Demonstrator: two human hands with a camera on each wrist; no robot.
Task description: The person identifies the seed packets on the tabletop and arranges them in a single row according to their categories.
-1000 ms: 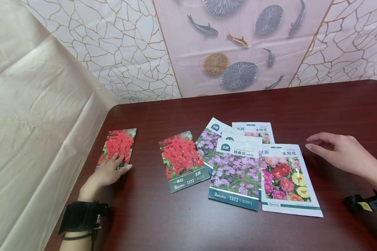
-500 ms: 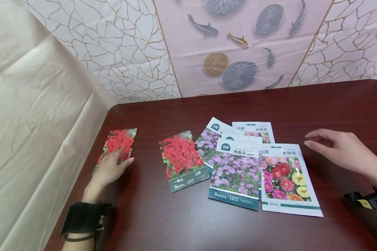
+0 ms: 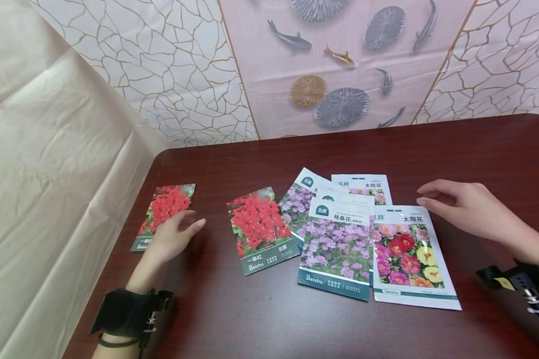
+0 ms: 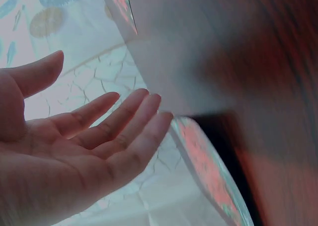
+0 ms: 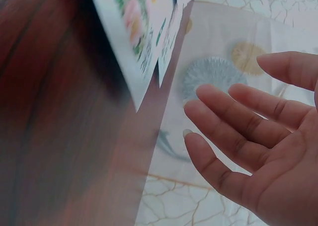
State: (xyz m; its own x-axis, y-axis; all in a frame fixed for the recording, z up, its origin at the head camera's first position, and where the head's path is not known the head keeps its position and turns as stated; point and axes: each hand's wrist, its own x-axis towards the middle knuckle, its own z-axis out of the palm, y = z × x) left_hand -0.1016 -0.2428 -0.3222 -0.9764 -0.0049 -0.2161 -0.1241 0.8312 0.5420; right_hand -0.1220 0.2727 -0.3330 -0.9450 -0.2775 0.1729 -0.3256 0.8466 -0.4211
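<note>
- Your left grip (image 3: 172, 237) has come away rightward from the left red packet (image 3: 167, 203), and your right grip (image 3: 464, 207) has shifted left; the packets lie as they did.
- Both grips hold nothing, fingers loosely spread and slightly bent; keep them that relaxed until you choose an edge.
- Nearest, the front purple packet (image 3: 337, 244) and the near multicoloured packet (image 3: 410, 254) lie side by side on the tabletop (image 3: 233, 319); take the purple one first, because it overlies the second purple packet (image 3: 359, 198).
- Just left, the middle red packet (image 3: 259, 224) shows its whole face; pinch one long edge rather than scrape at a corner.
- Left red packet: alone at far left, its edges squared enough to leave alone.
- Farther back, the far purple packet (image 3: 292, 199) and far multicoloured packet (image 3: 372, 183) are partly covered; free them last.
</note>
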